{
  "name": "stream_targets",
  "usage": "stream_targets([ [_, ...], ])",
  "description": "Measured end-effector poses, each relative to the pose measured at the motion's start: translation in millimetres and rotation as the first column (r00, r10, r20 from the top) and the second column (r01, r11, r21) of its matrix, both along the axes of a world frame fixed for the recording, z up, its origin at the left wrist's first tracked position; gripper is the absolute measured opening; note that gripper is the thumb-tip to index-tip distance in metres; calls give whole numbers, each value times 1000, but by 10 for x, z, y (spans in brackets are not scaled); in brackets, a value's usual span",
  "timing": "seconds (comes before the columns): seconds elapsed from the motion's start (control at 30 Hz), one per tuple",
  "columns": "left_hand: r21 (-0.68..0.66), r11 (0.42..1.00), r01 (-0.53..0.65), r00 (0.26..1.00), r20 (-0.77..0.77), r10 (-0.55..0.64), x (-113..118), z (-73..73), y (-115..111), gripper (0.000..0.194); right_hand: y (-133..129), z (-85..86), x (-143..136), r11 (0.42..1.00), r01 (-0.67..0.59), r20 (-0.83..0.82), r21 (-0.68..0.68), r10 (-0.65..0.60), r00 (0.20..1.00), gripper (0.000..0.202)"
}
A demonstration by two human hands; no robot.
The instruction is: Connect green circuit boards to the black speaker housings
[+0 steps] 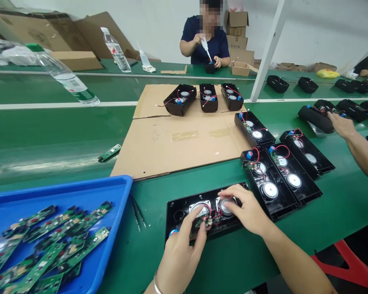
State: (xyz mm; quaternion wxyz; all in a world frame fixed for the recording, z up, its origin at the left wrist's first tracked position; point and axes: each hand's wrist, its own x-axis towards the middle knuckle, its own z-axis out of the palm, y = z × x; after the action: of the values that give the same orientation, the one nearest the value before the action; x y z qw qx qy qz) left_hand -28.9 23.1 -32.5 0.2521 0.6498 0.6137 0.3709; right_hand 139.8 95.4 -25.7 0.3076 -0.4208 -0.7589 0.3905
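Observation:
Before me lies a black speaker housing (178, 212) with two round speakers and red wires inside. My left hand (184, 249) is closed, thumb and forefinger pinching a small green circuit board (199, 221) with white connectors over the housing. My right hand (247, 208) hovers at the housing's right speaker (225, 206), thumb and fingers apart; whether a fingertip touches a wire I cannot tell. Just to the right sit further open housings (271, 204) with speakers, boards, red wires and blue cylindrical parts. A pair of tweezers (138, 212) rests left of my housing.
A blue tray (127, 183) of green boards stands at left. One loose board (109, 153) lies beside a cardboard sheet (150, 151) bearing three housings. Bottles (70, 81) stand behind. A co-worker (205, 41) sits opposite; another person's hand (343, 124) touches a housing at right. A white post (268, 53) rises mid-bench.

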Motion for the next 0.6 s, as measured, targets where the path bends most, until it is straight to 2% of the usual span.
stream_targets([
  [0.07, -103, 995, -18, 995, 99, 28, 4, 1, -20, 34, 4, -26, 23, 994, 105, -59, 20, -104, 993, 22],
  [0.1, -140, 990, -18, 989, 141, 38, 0, 5, -26, 35, -2, -30, 31, 991, 119, -53, 62, -115, 992, 21],
  [0.17, -165, 986, -36, 979, 192, 68, -26, 21, -32, 36, -22, -17, 41, 979, 57, 30, 195, -64, 997, 21],
  [0.2, -165, 985, -54, 974, 208, 89, -52, 34, -36, 38, -33, -3, 48, 964, -9, 107, 265, -20, 994, 28],
  [0.3, -159, 975, -154, 950, 246, 190, -174, 116, -61, 43, -60, 34, 74, 900, -263, 414, 347, 105, 904, 84],
  [0.37, -148, 955, -257, 895, 336, 292, -267, 213, -93, 42, -72, 30, 90, 874, -368, 569, 317, 134, 811, 106],
  [0.43, -161, 940, -301, 758, 558, 338, -342, 333, -125, 35, -81, -5, 97, 867, -389, 643, 312, 109, 758, 104],
  [0.47, -185, 942, -279, 650, 686, 328, -371, 393, -138, 33, -85, -31, 98, 867, -378, 655, 326, 81, 751, 99],
  [0.53, -235, 959, -157, 404, 871, 279, -415, 499, -160, 32, -88, -84, 96, 865, -345, 653, 363, 28, 757, 92],
  [0.6, -258, 965, -50, 223, 939, 262, -448, 572, -183, 30, -86, -123, 94, 856, -332, 641, 395, 2, 767, 89],
])
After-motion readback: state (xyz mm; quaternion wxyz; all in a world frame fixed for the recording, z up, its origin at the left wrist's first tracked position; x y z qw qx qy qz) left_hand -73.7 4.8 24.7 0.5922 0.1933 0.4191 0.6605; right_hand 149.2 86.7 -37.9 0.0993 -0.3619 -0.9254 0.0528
